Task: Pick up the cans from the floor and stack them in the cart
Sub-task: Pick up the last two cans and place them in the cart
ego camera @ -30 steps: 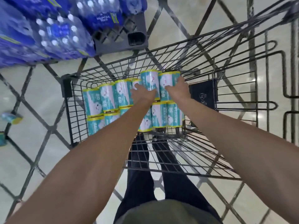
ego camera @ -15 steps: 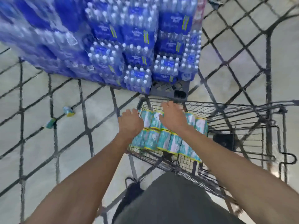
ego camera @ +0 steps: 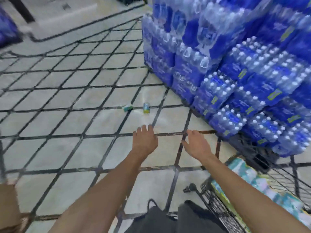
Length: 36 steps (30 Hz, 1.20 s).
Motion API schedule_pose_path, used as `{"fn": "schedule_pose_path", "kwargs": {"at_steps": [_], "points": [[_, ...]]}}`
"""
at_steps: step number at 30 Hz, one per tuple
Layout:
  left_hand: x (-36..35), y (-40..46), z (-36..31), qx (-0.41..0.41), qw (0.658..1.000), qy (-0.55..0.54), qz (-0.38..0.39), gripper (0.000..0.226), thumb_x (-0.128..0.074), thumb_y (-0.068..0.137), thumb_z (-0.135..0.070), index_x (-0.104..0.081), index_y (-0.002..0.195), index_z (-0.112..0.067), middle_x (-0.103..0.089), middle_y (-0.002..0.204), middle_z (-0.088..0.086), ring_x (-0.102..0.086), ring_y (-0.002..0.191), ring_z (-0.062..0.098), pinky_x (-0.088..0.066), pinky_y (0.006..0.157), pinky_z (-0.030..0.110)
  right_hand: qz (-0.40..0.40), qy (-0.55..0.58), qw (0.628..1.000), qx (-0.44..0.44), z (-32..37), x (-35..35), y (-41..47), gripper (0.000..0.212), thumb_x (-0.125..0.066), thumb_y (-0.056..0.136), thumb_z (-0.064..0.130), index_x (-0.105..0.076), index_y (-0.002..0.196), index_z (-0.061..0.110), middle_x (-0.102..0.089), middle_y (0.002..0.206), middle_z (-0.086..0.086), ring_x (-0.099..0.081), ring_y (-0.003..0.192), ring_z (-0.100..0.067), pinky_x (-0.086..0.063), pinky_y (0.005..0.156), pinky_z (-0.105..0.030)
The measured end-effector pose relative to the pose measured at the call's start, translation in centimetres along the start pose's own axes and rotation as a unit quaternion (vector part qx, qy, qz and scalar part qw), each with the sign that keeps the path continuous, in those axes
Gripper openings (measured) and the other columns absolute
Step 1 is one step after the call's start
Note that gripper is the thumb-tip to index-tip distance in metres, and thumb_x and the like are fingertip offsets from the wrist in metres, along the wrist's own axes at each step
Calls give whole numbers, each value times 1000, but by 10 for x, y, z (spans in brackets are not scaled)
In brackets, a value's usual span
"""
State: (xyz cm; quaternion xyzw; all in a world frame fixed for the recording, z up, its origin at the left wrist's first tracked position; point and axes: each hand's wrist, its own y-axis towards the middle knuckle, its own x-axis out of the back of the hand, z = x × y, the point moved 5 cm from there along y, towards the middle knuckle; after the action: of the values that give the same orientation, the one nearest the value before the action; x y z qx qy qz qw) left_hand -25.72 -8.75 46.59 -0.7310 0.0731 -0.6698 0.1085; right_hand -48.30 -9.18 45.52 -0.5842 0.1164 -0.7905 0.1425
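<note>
Two teal-and-yellow cans lie on the tiled floor ahead: one upright can [ego camera: 146, 107] and one can on its side [ego camera: 128, 107] just left of it. My left hand [ego camera: 145, 141] and my right hand [ego camera: 197, 144] reach forward over the floor, both empty with fingers relaxed, well short of the cans. The wire cart [ego camera: 217, 207] is at the lower right, with blurred teal cans [ego camera: 249, 180] stacked inside it.
A tall pallet of blue shrink-wrapped water bottle packs [ego camera: 235, 68] fills the right side. The floor has pale tiles with dark diagonal lines. My dark trousers [ego camera: 168, 221] show at the bottom. A brown box edge [ego camera: 8, 204] sits at the lower left.
Both hands left the stacked cans in the cart. The view swung left, so the cart slid to the lower right and the two floor cans came nearer the centre.
</note>
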Motion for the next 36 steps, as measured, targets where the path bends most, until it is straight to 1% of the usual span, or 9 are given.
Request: {"fn": "schedule_pose_path", "kwargs": {"at_steps": [5,8,15,19,21,24,29,33,36], "points": [[13,42,78,56,998,-26,7,53,-43,99,-43,-40,142,-12,-48,139,16,-48,125,37,-40,102,50,28,-20,999,37,73,-15,54,55,-53,97,41,-44,146,17,-50,134,-14,-48,125,-35,-47,101,-44],[19,82,107,60,998,-21,18,56,-42,100,-44,-35,146,-13,-43,142,15,-44,128,36,-37,105,50,25,-39,997,55,103,-18,98,54,-54,96,41,-46,144,17,-51,133,-13,-50,121,-36,-48,98,-45],[29,211,163,70,997,-9,42,54,-42,100,-43,-36,144,-14,-44,142,14,-45,127,35,-38,104,49,45,-40,996,69,160,-15,237,53,-48,101,41,-40,148,18,-46,140,-11,-45,128,-32,-45,98,-42],[35,286,192,78,995,-6,60,52,-43,99,-44,-39,141,-14,-48,138,13,-50,121,33,-41,100,48,83,-19,994,64,188,-7,324,53,-49,100,39,-40,148,18,-46,140,-13,-45,127,-33,-45,99,-42],[38,331,206,66,996,24,54,50,-45,98,-43,-43,138,-13,-51,133,13,-52,117,33,-43,97,47,97,-31,993,63,202,-4,370,53,-49,100,38,-40,148,17,-47,139,-13,-45,127,-34,-45,99,-42],[32,389,232,88,992,0,88,48,-49,96,-39,-46,134,-10,-53,127,13,-53,113,35,-43,92,45,126,-39,989,62,220,-4,429,55,-49,100,39,-38,149,16,-46,140,-16,-44,128,-36,-46,100,-45],[5,492,271,77,989,-15,125,49,-52,94,-38,-44,134,-11,-52,126,14,-53,113,36,-44,92,46,139,-3,990,7,239,-21,530,59,-49,101,42,-36,151,15,-44,143,-16,-42,131,-36,-45,103,-47],[-47,581,303,65,986,-9,152,53,-53,92,-34,-42,137,-8,-53,124,16,-54,112,39,-46,91,48,165,48,982,-73,242,-58,610,62,-55,98,43,-37,149,14,-45,141,-17,-45,130,-38,-44,104,-48],[-106,643,323,60,978,-31,198,55,-53,94,-33,-39,141,-8,-51,128,18,-53,114,41,-44,92,49,173,93,970,-144,235,-97,669,65,-60,94,43,-38,147,13,-47,138,-17,-48,128,-37,-44,104,-43]]}}
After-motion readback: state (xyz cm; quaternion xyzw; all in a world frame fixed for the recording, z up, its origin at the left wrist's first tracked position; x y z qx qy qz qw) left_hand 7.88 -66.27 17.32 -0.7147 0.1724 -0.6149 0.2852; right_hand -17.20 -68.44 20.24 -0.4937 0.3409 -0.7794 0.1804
